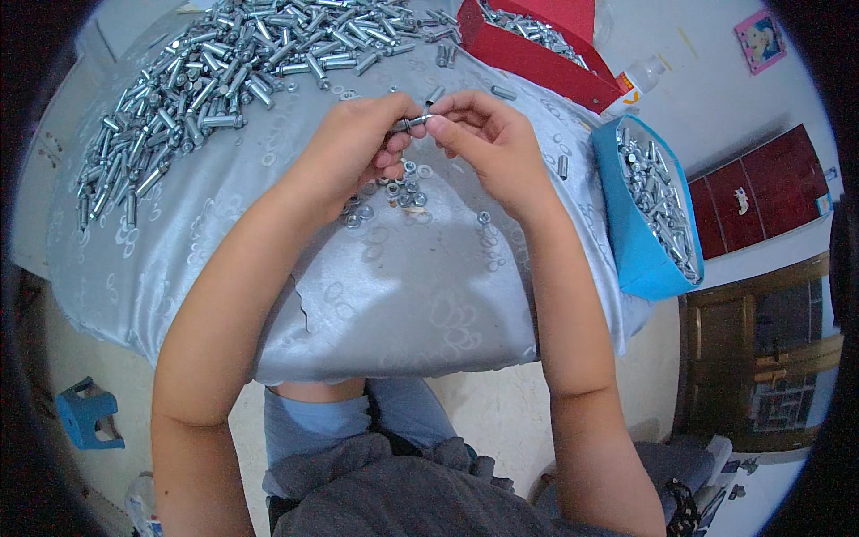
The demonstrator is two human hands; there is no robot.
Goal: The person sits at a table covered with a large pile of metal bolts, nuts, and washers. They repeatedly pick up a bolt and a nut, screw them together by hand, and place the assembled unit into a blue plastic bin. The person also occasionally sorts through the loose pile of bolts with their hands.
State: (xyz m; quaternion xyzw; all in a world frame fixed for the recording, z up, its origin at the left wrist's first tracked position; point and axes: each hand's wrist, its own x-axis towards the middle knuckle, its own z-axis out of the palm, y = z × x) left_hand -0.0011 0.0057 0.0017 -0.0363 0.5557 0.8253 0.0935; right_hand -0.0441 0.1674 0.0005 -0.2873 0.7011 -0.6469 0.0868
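Left hand (362,143) and right hand (488,143) meet over the counter (394,304) centre, both grips pinching one bolt (413,123). One small cluster of nuts (389,197) lies beneath. One red box (537,45) and one blue bin (640,242) sit along the right edge.

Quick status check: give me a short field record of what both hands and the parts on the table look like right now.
left hand: grips one end of a small bolt
right hand: fingertips pinch the bolt's other end
loose nuts: small cluster on the cloth under the hands
bolt pile: large heap, far left
blue bin: right, holds bolts
red box: far right, holds bolts
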